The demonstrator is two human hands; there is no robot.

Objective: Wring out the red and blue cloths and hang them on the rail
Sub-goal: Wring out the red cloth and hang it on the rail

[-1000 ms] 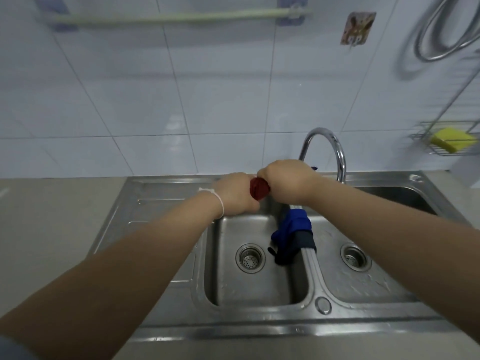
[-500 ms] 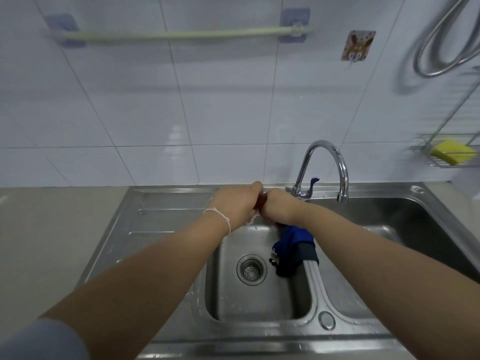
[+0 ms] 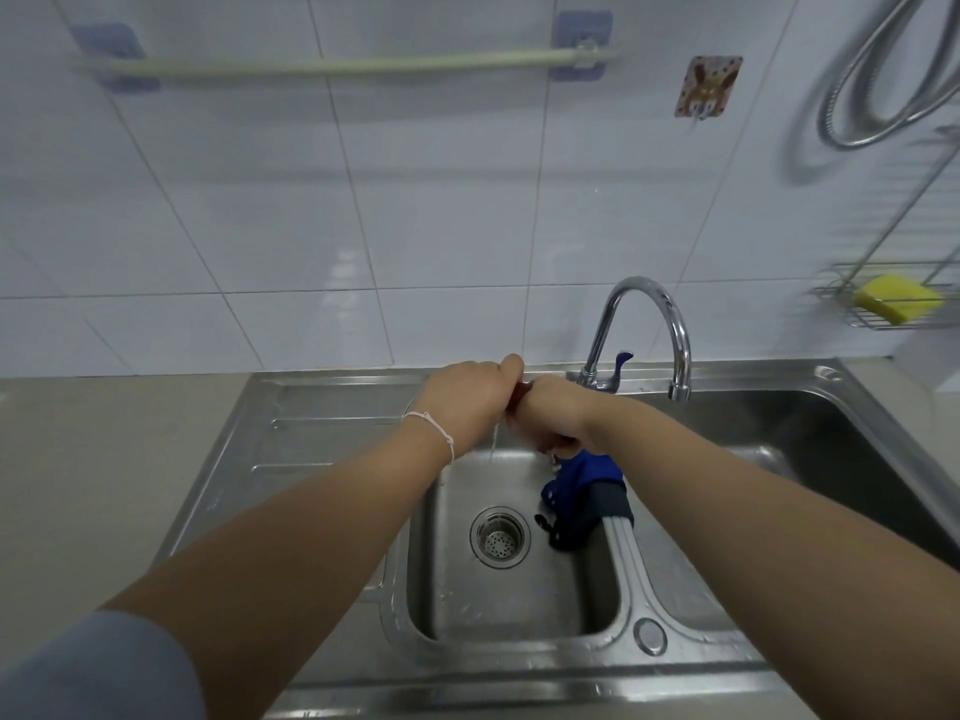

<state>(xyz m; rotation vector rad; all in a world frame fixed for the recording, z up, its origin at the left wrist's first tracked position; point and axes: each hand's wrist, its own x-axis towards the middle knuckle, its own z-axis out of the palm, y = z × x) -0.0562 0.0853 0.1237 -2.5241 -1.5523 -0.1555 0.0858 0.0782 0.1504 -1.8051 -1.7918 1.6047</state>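
left hand (image 3: 467, 402) + right hand (image 3: 550, 413): clenched on red cloth (image 3: 523, 391) | blue cloth (image 3: 582, 485): draped just below right hand

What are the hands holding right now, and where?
Both hands, left and right, clench the bunched red cloth, one at each end.

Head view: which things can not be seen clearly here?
- Red cloth: only a sliver shows; the left hand and right hand cover the rest.
- Blue cloth: upper part hidden under the right forearm.
- Hose: cut off by the right edge.
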